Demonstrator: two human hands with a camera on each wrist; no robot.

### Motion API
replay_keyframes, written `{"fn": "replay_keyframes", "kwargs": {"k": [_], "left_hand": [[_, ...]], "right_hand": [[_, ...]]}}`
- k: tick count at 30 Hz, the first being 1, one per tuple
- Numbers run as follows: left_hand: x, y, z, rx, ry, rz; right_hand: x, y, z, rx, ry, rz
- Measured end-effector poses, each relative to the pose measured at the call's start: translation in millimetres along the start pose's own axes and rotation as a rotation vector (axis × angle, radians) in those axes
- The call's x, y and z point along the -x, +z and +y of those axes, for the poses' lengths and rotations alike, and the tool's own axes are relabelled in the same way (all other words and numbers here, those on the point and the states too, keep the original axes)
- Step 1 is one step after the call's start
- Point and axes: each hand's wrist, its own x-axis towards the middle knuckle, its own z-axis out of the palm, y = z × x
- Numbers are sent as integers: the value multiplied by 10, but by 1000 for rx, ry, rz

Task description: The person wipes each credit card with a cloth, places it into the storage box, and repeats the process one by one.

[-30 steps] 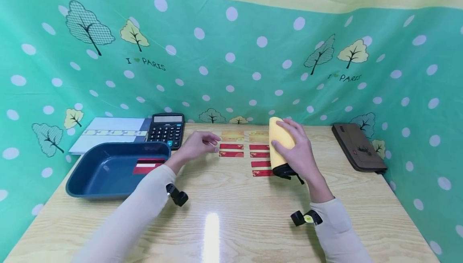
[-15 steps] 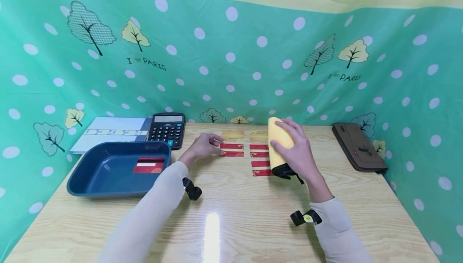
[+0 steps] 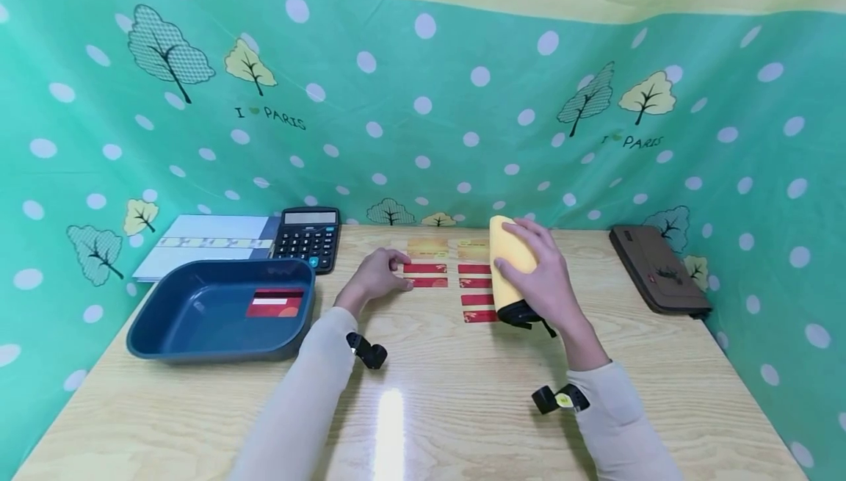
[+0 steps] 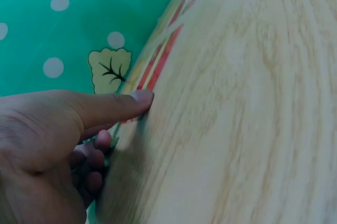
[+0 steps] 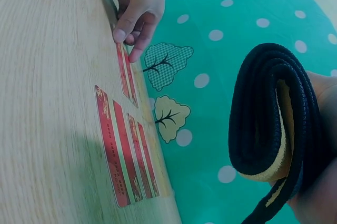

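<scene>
In the head view my left hand (image 3: 378, 274) has thumb and forefinger at the left edge of a red-striped card (image 3: 426, 283) on the table. The left wrist view shows the thumb on that card's near corner, other fingers bent; whether it is pinched is unclear. My right hand (image 3: 543, 275) grips a yellow roll (image 3: 506, 264) with a black end, tilted over the right column of cards (image 3: 477, 299). The right wrist view shows the roll's folded black edge (image 5: 258, 113). Two yellow cards (image 3: 427, 247) lie behind the red-striped ones.
A blue basin (image 3: 218, 355) at the left holds a red card (image 3: 275, 306). Behind it are a white folder (image 3: 211, 235) and a black calculator (image 3: 307, 241). A brown case (image 3: 657, 268) lies at the right. A green patterned curtain (image 3: 423, 143) hangs behind the table.
My left hand has moved right and slightly down, from beside the cards to the left card's edge. My right hand and the yellow roll have stayed nearly still.
</scene>
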Motion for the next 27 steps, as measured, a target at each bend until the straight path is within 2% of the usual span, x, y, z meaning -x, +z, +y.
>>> {"fn": "replay_keyframes", "kwargs": {"k": [6,15,27], "left_hand": [[21,17,-5,-5,6,4],[68,76,-18,-28,48,72],[150,138,-13,28,80,142]], "right_hand": [[4,8,15,5,5,-5],[6,16,20,10,9,-8],[-6,34,28,16,1,-13]]}}
